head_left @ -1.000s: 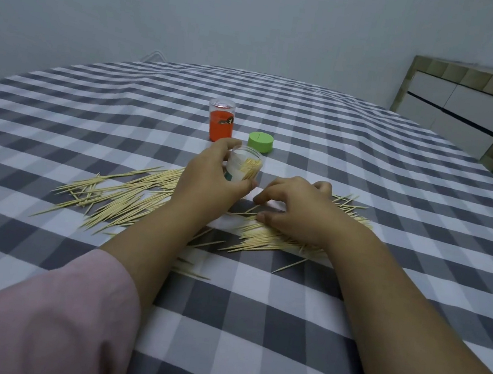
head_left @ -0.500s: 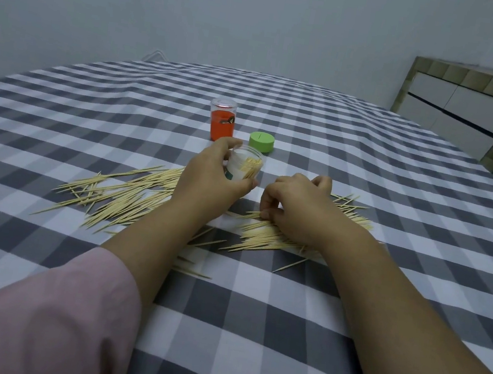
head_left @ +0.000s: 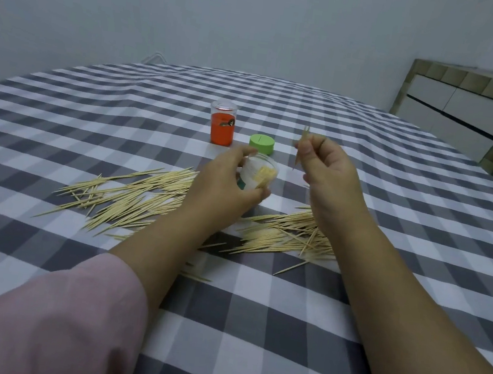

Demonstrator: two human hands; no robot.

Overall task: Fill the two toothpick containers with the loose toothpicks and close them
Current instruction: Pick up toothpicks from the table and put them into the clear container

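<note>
Grey-and-white checked cloth (head_left: 251, 328) covers the table. Left hand (head_left: 223, 190) grips a clear container (head_left: 261, 173), fingers and thumb curled round its wall; the container is tilted with its open mouth toward the right, and a bundle of toothpick ends shows inside. Right hand (head_left: 328, 172) is raised above the cloth to the right of the container, thumb and forefinger pinching a few toothpicks (head_left: 300, 147) held nearly upright; the remaining fingers are curled. The exact count of pinched sticks cannot be told.

Loose toothpicks lie in two spreads on the cloth: a left pile (head_left: 124, 199) beside the left wrist and a right pile (head_left: 289, 236) under the right forearm. A few strays lie nearer the camera, between the forearms.

Behind the hands stands an orange container (head_left: 221, 127), upright, with a clear top; whether it holds toothpicks cannot be told. Just to its right a green lid (head_left: 262, 144) rests flat on the cloth, apart from both containers. A pink sleeve (head_left: 49, 317) covers the left upper arm. A tiled cabinet (head_left: 469, 100) stands at far right.
</note>
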